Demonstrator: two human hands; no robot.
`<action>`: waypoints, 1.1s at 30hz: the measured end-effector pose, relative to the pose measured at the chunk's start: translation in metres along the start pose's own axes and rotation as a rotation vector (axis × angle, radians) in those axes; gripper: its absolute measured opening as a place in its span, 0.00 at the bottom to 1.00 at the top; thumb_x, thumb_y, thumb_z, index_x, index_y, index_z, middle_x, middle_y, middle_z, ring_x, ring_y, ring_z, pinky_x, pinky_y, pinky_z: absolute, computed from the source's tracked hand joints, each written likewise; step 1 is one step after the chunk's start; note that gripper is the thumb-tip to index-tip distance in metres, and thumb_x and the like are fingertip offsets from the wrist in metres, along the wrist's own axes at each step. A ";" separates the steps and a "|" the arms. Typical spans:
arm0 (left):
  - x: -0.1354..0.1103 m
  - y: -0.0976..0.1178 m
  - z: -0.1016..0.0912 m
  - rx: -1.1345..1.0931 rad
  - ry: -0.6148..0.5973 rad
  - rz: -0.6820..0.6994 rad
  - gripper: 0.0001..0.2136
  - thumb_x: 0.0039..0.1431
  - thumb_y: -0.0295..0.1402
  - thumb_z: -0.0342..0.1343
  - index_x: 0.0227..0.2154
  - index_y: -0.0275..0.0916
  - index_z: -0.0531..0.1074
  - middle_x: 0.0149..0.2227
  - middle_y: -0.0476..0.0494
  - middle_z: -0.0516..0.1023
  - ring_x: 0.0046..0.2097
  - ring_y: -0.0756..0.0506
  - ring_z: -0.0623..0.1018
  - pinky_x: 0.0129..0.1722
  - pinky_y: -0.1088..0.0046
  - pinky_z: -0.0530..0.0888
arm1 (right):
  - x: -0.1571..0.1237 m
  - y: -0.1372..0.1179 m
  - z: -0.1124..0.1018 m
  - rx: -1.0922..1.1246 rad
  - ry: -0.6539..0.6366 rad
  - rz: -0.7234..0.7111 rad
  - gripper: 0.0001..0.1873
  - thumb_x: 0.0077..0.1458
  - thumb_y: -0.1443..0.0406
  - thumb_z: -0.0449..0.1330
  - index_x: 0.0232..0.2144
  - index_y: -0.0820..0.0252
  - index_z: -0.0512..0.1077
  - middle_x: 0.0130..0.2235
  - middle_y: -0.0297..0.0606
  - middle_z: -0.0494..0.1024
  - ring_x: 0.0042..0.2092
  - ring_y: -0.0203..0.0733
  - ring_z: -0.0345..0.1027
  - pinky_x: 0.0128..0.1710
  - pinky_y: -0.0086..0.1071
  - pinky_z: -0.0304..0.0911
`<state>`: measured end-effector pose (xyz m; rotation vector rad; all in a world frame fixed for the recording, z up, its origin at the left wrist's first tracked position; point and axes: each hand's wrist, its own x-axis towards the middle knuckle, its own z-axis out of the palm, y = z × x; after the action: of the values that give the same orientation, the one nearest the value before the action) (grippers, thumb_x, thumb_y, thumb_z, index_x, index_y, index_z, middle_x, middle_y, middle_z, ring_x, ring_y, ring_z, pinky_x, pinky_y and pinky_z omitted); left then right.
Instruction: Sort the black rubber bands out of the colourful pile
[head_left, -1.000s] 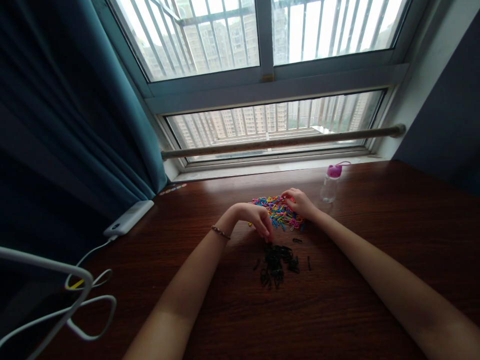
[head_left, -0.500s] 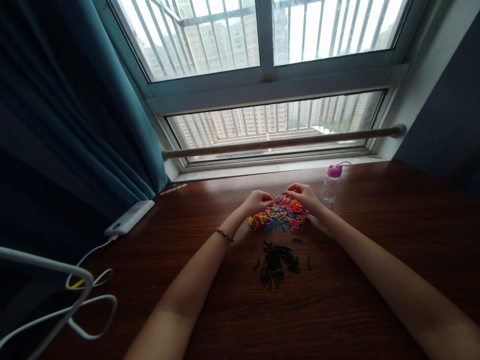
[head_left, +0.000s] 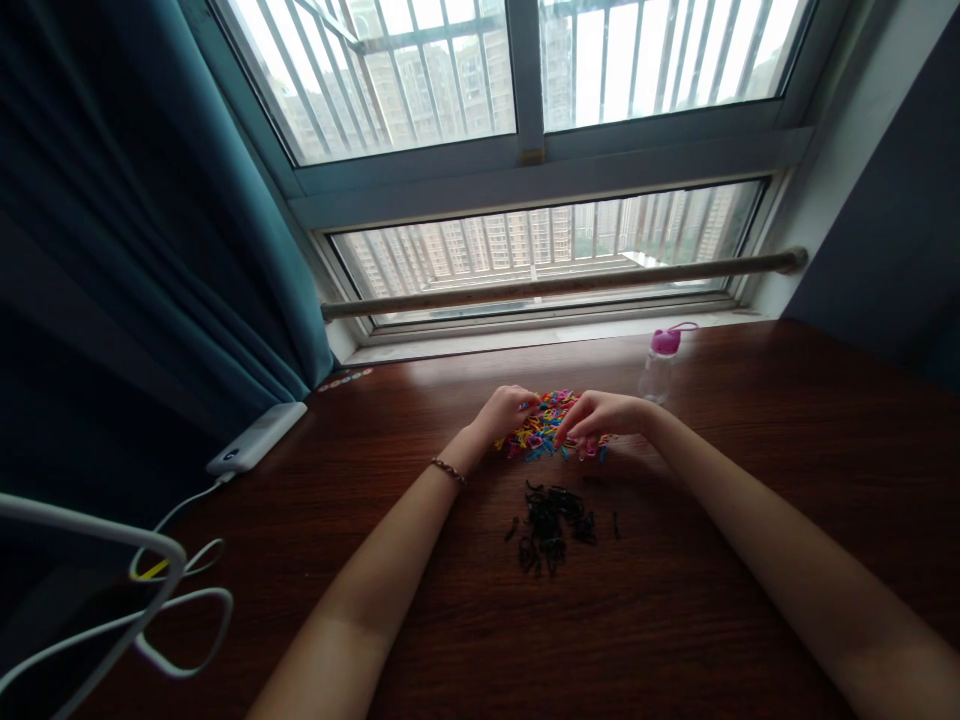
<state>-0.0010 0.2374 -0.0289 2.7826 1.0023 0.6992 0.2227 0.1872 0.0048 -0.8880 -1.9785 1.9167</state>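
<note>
A heap of small, bright, multicoloured elastic hair ties [head_left: 544, 428] lies on the wooden table. My left hand [head_left: 510, 408] rests at the heap's left edge, its fingers curled together among the ties; what they hold is hidden. Over the right part of the heap hangs my right hand [head_left: 600, 415], bent at the wrist with fingertips pointing down toward the near side. Its fingers look drawn together, but I cannot make out anything between them. Nearer to me is a separate pile of black hair ties [head_left: 551, 525], with a few strays beside it.
A clear bottle with a pink lid [head_left: 660, 365] stands behind my right hand. At the left, a white power bank [head_left: 256, 438] lies with a white cable [head_left: 187, 595] plugged in. A blue curtain [head_left: 255, 250] and a window with a rail [head_left: 562, 287] border the brown table [head_left: 750, 430].
My right hand has come from the far side of the coloured heap toward me, now covering its right part. A dark bit showed at its fingertips before. My left hand has barely moved.
</note>
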 end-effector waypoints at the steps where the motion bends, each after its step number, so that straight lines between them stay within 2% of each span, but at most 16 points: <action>1: 0.000 0.000 0.000 0.037 0.005 -0.003 0.07 0.54 0.32 0.52 0.32 0.38 0.75 0.31 0.44 0.77 0.35 0.47 0.74 0.39 0.71 0.67 | 0.003 0.004 -0.003 0.020 0.113 -0.044 0.18 0.41 0.61 0.63 0.36 0.66 0.75 0.31 0.40 0.77 0.27 0.32 0.68 0.23 0.22 0.62; 4: -0.001 0.003 0.002 0.181 0.045 -0.037 0.08 0.55 0.32 0.51 0.29 0.40 0.75 0.30 0.45 0.76 0.36 0.46 0.71 0.43 0.66 0.64 | 0.012 0.016 -0.011 0.063 0.429 -0.142 0.17 0.41 0.60 0.64 0.32 0.66 0.75 0.31 0.42 0.77 0.24 0.30 0.65 0.19 0.21 0.58; 8: -0.003 0.010 0.009 0.287 0.087 -0.024 0.08 0.55 0.34 0.51 0.28 0.41 0.75 0.34 0.44 0.73 0.42 0.44 0.68 0.46 0.62 0.60 | 0.016 0.026 -0.021 0.056 0.704 -0.217 0.16 0.42 0.58 0.62 0.31 0.66 0.75 0.30 0.42 0.77 0.24 0.32 0.66 0.20 0.23 0.59; 10: -0.002 0.012 0.012 0.277 0.082 0.005 0.08 0.55 0.34 0.51 0.28 0.42 0.75 0.37 0.44 0.73 0.44 0.44 0.66 0.47 0.61 0.60 | 0.018 0.030 -0.025 -0.059 0.819 -0.264 0.14 0.44 0.59 0.60 0.30 0.65 0.75 0.30 0.41 0.77 0.27 0.35 0.68 0.25 0.25 0.61; 13: -0.002 0.010 0.015 0.254 0.075 0.011 0.07 0.55 0.33 0.51 0.30 0.42 0.75 0.38 0.45 0.72 0.46 0.43 0.65 0.48 0.61 0.59 | 0.022 0.036 -0.027 -0.373 0.925 -0.282 0.12 0.46 0.61 0.58 0.29 0.63 0.76 0.29 0.40 0.78 0.32 0.39 0.70 0.31 0.28 0.62; 16: -0.002 0.007 0.017 0.241 0.070 -0.011 0.07 0.55 0.33 0.52 0.32 0.41 0.74 0.38 0.44 0.72 0.46 0.42 0.65 0.48 0.60 0.59 | 0.028 0.041 -0.025 -0.652 0.945 -0.251 0.12 0.49 0.61 0.55 0.29 0.61 0.76 0.29 0.39 0.78 0.32 0.41 0.70 0.31 0.29 0.60; 19: -0.002 0.006 0.018 0.237 0.066 -0.014 0.08 0.54 0.33 0.52 0.35 0.40 0.73 0.39 0.43 0.72 0.47 0.42 0.65 0.48 0.60 0.59 | 0.029 0.041 -0.020 -0.808 0.927 -0.260 0.13 0.51 0.62 0.53 0.30 0.60 0.76 0.31 0.39 0.78 0.33 0.42 0.70 0.33 0.29 0.59; 25: -0.002 0.005 0.019 0.243 0.053 0.019 0.08 0.55 0.31 0.50 0.35 0.41 0.73 0.40 0.43 0.72 0.48 0.42 0.64 0.49 0.60 0.58 | 0.026 0.040 -0.015 -0.834 0.810 -0.321 0.13 0.51 0.62 0.54 0.29 0.62 0.77 0.29 0.38 0.78 0.31 0.40 0.70 0.32 0.28 0.59; 30: -0.002 0.005 0.019 0.252 0.062 0.026 0.07 0.56 0.31 0.50 0.31 0.40 0.73 0.39 0.43 0.72 0.48 0.43 0.65 0.49 0.60 0.59 | 0.030 0.045 -0.018 -0.907 0.678 -0.367 0.07 0.47 0.66 0.57 0.27 0.57 0.76 0.30 0.34 0.78 0.33 0.38 0.69 0.41 0.31 0.57; 33: -0.002 0.005 0.019 0.250 0.062 0.015 0.06 0.55 0.31 0.51 0.30 0.39 0.73 0.39 0.43 0.72 0.47 0.43 0.65 0.48 0.61 0.60 | 0.031 0.046 -0.019 -0.962 0.659 -0.346 0.07 0.46 0.67 0.58 0.26 0.56 0.76 0.29 0.34 0.78 0.33 0.38 0.69 0.42 0.33 0.56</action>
<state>0.0090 0.2332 -0.0456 2.9997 1.1553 0.7115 0.2210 0.2178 -0.0449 -1.0693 -2.3195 0.3175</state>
